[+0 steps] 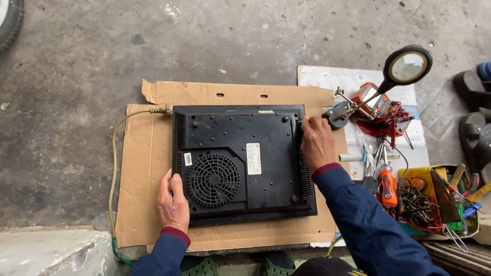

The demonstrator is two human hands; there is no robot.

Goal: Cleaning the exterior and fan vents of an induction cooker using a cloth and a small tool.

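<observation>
A black induction cooker (243, 161) lies underside up on a flattened sheet of cardboard (148, 153) spread over the concrete floor (76, 76). Its base shows a round fan grille (214, 180) at the lower left and a pale label beside it. The person's left hand (172, 200) rests flat against the cooker's lower-left edge, fingers together, thumb on the casing. The right hand (317, 143) lies on the right edge, fingertips at the upper-right corner; it presses the casing but is not closed around it. The two hands are well apart, one on each side of the cooker. A yellowish power cord (115, 168) leaves the upper-left corner and curves down past the cardboard's left edge. To the right, just beside the right hand, a helping-hand stand with a magnifying lens (406, 66) rises over a red multimeter (378, 110) on a white board (327, 76). Nearer the person are an orange-handled screwdriver (387, 186) and a yellow tray (434, 174) of screws and small tools. Dark sandals (473, 133) sit at the far right.
</observation>
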